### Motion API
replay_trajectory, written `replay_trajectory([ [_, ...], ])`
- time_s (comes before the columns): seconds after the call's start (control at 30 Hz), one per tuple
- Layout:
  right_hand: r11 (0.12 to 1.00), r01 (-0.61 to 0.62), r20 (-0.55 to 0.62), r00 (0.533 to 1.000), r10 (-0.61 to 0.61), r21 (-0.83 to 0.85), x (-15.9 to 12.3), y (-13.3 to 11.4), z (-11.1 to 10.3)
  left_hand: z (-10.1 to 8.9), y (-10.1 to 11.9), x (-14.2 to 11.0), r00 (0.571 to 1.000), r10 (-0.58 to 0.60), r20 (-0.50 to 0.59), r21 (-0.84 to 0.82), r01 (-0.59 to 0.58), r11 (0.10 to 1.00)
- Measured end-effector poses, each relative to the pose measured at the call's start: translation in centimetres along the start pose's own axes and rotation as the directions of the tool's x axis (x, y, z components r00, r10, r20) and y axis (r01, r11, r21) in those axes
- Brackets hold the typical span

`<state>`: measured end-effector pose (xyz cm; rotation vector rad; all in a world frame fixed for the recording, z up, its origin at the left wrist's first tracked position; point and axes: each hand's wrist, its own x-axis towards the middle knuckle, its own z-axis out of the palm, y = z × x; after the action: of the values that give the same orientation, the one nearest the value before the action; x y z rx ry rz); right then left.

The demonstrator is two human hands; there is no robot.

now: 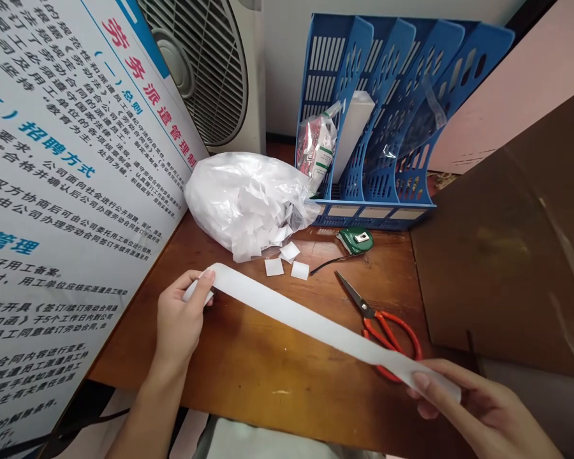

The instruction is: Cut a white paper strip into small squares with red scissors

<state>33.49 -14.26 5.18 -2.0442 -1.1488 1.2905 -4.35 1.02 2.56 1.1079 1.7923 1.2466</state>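
Observation:
A long white paper strip (pixel 310 324) stretches diagonally above the wooden table (pixel 249 363). My left hand (pixel 179 319) pinches its upper-left end between thumb and fingers. My right hand (pixel 469 401) grips the lower-right end near the table's front edge. Red-handled scissors (pixel 380 322) lie on the table just under the strip, blades closed and pointing away to the left. Three small white paper squares (pixel 287 261) lie beyond the strip, in front of a clear plastic bag (pixel 249 201) stuffed with cut white pieces.
A blue file rack (pixel 392 115) stands at the back with a packet and papers inside. A green tape measure (pixel 356 239) lies before it. A printed poster board (pixel 67 191) leans on the left, a fan (pixel 210 70) behind, brown cardboard (pixel 507 255) on the right.

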Motion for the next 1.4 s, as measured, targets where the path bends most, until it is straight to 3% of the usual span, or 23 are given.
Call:
replay_trajectory([
  [0.07, 0.999, -0.042, -0.151, 0.988, 0.046, 0.026, 0.4, -0.2, 0.0, 0.3, -0.1, -0.5, 1.000, -0.002, 0.028, 0.034, 0.001, 0.999],
  [0.2, 0.978, -0.206, -0.439, 0.876, 0.199, 0.032, 0.6, 0.5, 0.1, 1.3, -0.4, -1.8, 0.998, 0.005, 0.064, 0.077, -0.010, 0.997],
  [0.27, 0.967, -0.252, -0.452, 0.866, 0.213, -0.027, 0.8, 0.6, 0.0, 1.9, -0.5, -2.3, 0.998, 0.013, 0.058, 0.028, -0.014, 0.999],
  [0.33, 0.957, -0.242, -0.386, 0.907, 0.165, -0.158, 1.2, 0.3, -0.1, 2.2, -0.4, -2.6, 0.997, 0.021, 0.073, 0.022, -0.023, 0.999],
  [0.43, 0.895, -0.221, -0.299, 0.948, 0.105, -0.387, 1.8, -0.6, -0.1, 2.2, 0.1, -2.6, 0.990, 0.045, 0.137, 0.156, -0.066, 0.986],
  [0.57, 0.791, -0.346, -0.350, 0.919, 0.179, -0.505, 2.4, -1.2, 1.0, 2.0, 0.4, -2.4, 0.984, 0.102, 0.149, 0.376, -0.152, 0.914],
  [0.67, 0.793, -0.394, -0.453, 0.875, 0.170, -0.464, 2.4, -0.8, 2.5, 1.8, -0.2, -2.4, 0.977, 0.132, 0.166, 0.487, -0.198, 0.851],
  [0.77, 0.879, -0.324, -0.559, 0.825, 0.081, -0.350, 2.4, -0.2, 4.2, 1.4, -1.3, -2.4, 0.975, 0.170, 0.145, 0.563, -0.222, 0.796],
  [0.83, 0.918, -0.251, -0.575, 0.817, 0.031, -0.307, 2.6, 0.0, 5.1, 1.1, -2.0, -2.3, 0.974, 0.182, 0.134, 0.597, -0.226, 0.770],
  [1.03, 0.937, -0.069, -0.534, 0.835, -0.133, -0.342, 4.3, -0.1, 6.2, 0.9, -2.5, -1.9, 0.967, 0.213, 0.137, 0.587, -0.253, 0.769],
  [1.17, 0.871, 0.207, -0.409, 0.818, -0.405, -0.446, 4.5, 0.1, 7.7, 0.5, -2.3, -1.9, 0.975, 0.220, 0.033, 0.559, -0.201, 0.804],
  [1.23, 0.781, 0.327, -0.312, 0.782, -0.540, -0.533, 4.5, 0.2, 8.8, 0.3, -2.2, -1.9, 0.980, 0.199, -0.026, 0.546, -0.153, 0.824],
  [1.3, 0.701, 0.359, -0.293, 0.722, -0.627, -0.616, 4.4, 0.3, 9.7, 0.3, -2.2, -1.9, 0.982, 0.181, -0.055, 0.535, -0.124, 0.836],
  [1.4, 0.686, 0.217, -0.448, 0.615, -0.648, -0.694, 4.2, 0.6, 10.2, 0.5, -2.1, -2.2, 0.982, 0.187, -0.036, 0.523, -0.141, 0.841],
])
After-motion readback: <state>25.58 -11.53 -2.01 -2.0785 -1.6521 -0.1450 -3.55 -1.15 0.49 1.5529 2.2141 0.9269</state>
